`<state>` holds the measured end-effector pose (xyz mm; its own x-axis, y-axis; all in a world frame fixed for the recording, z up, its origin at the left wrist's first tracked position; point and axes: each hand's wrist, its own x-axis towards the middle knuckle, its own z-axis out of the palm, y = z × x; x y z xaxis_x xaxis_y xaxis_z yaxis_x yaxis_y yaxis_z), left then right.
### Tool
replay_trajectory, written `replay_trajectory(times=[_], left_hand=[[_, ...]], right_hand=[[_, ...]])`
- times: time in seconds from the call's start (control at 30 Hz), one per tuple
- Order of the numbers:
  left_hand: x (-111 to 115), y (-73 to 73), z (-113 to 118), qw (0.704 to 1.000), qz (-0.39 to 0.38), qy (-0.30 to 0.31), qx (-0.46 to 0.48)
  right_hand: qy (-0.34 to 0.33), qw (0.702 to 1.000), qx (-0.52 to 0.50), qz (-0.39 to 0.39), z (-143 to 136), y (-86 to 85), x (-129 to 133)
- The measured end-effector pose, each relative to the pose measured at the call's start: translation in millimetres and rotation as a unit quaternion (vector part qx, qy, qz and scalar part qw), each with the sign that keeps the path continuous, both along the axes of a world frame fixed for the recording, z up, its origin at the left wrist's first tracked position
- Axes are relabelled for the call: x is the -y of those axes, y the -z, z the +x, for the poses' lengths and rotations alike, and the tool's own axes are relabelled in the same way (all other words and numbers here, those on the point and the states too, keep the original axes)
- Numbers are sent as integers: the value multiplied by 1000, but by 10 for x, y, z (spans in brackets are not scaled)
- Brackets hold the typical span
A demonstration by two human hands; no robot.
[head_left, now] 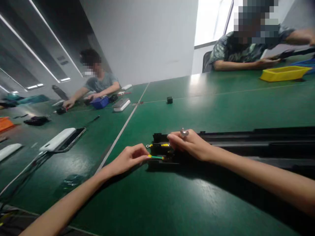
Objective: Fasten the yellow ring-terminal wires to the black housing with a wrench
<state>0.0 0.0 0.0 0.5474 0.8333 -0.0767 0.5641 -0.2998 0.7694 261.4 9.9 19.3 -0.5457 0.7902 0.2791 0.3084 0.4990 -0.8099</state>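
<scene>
Green worktop [221, 203] fills most of the view; clock positions count from the middle of the view, with twelve at the top. One co-worker [247, 52] sits at two o'clock, and a second co-worker [99, 86] leans in at ten. A long black housing [243, 137] runs from just below centre out past three o'clock. The wearer's hands are apart: the right hand [190, 144], at four o'clock, bends over the housing's left end, its grip hidden, so whether it holds anything cannot be told. The left hand [130, 156], towards seven, pinches one end of a lead between thumb and fingers. Near nine, a white device [57, 139] overlaps a dark phone. A yellow tray [285, 74] stands between two and three, a blue bin [99, 103] just past nine. The pinched green-and-yellow lead [157, 157] is at six o'clock, reaching into the housing's end.
</scene>
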Motion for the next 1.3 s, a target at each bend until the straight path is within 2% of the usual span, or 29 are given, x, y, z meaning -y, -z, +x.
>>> replay_trajectory(times=[0.17, 0.37, 0.57, 0.8, 1.0, 1.3], left_hand=[[-12, 6, -17, 1000, -5, 1, 1], [-16, 23, -18, 1000, 0, 4, 4], [-19, 23, -24, 1000, -2, 9, 8], [-18, 34, -25, 1000, 4, 5, 1], [-16, 16, -13, 1000, 2, 5, 0], [-24, 23, -21, 1000, 3, 10, 1]], right_hand=[[-26, 1000, 10, -2, 6, -23, 20], [-8, 1000, 12, 7, 8, 1, 5], [-30, 999, 5, 9, 15, 5, 1], [-8, 1000, 11, 16, 14, 12, 0], [-24, 1000, 17, 11, 14, -6, 7], [-4, 1000, 17, 19, 13, 12, 5]])
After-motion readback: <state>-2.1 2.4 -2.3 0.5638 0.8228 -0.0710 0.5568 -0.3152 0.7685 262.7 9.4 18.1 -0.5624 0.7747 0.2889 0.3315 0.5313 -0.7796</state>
